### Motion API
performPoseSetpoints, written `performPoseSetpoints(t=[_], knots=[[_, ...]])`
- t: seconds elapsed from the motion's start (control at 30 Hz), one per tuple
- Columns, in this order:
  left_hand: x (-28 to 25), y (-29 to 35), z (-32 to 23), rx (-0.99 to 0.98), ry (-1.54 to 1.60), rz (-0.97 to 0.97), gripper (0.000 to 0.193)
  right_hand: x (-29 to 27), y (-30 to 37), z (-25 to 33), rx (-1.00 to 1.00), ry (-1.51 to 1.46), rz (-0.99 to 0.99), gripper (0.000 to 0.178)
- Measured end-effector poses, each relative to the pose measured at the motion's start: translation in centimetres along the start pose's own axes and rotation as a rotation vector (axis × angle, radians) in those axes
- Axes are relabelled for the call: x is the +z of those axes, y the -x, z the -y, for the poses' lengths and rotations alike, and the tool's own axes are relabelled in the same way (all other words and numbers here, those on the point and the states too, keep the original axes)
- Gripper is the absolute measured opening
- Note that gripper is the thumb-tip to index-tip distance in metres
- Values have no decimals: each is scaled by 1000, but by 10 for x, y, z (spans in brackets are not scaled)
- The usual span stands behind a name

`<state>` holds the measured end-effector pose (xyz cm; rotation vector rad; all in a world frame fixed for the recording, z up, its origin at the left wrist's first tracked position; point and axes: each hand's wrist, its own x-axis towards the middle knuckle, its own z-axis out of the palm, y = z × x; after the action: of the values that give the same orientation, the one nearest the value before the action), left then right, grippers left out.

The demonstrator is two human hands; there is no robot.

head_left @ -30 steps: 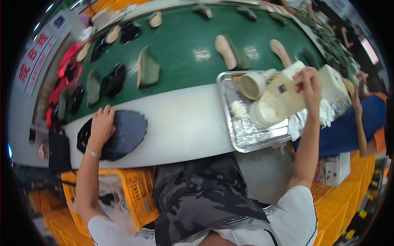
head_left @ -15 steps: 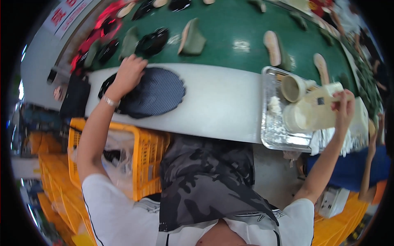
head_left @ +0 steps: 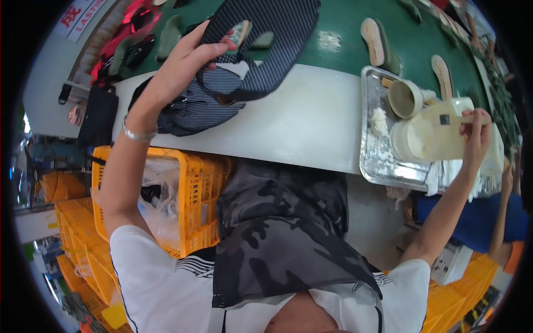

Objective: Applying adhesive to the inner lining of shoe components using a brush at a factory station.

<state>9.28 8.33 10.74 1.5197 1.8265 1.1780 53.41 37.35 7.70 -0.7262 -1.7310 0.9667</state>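
Observation:
My left hand point(head_left: 186, 66) pinches the edge of a dark shoe upper point(head_left: 291, 41) with a ribbed grey lining, raised and tilted above the white work board. Its openings let the green surface show through. Below it, more dark ribbed uppers point(head_left: 194, 114) lie overlapped on the board. Over at the right, my right hand point(head_left: 474, 136) is closed on a pale stick-like handle point(head_left: 469, 119) beside a translucent plastic container point(head_left: 438, 141) holding whitish material. What the handle's far end looks like is hard to make out against the container.
A metal tray point(head_left: 377, 175) carries the container, a beige cup point(head_left: 404, 99) and a white lump point(head_left: 378, 122). The green conveyor point(head_left: 338, 41) beyond bears green wedge shoes point(head_left: 386, 50). A yellow crate point(head_left: 202, 205) with plastic bags stands at lower left; another person's arm point(head_left: 502, 208) shows at far right.
My left hand has lifted one upper off the pile and swung it up and to the right. My right hand keeps its grip beside the container. The whole view has shifted slightly.

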Motion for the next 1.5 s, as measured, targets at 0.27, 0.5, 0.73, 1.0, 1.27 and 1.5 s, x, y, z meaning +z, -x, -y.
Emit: performPoseSetpoints(t=[0.27,0.5,0.73,1.0,1.27,1.5], knots=[[144,36,1,328,-688,6,60,52,58,19,-223,34,-127,13],[123,6,-11,529,-825,337,32,50,107,10,-233,274,-121,13],[136,-20,-1,597,-1089,534,24,59,101,-6,-393,599,106,19],[118,-16,12,47,-43,71,27,54,111,-1,-62,82,-112,10],[147,-19,-5,-496,739,445,29,48,87,7,-117,-141,-222,19],[189,-27,-21,-688,562,765,34,94,56,35,-506,-309,26,17]])
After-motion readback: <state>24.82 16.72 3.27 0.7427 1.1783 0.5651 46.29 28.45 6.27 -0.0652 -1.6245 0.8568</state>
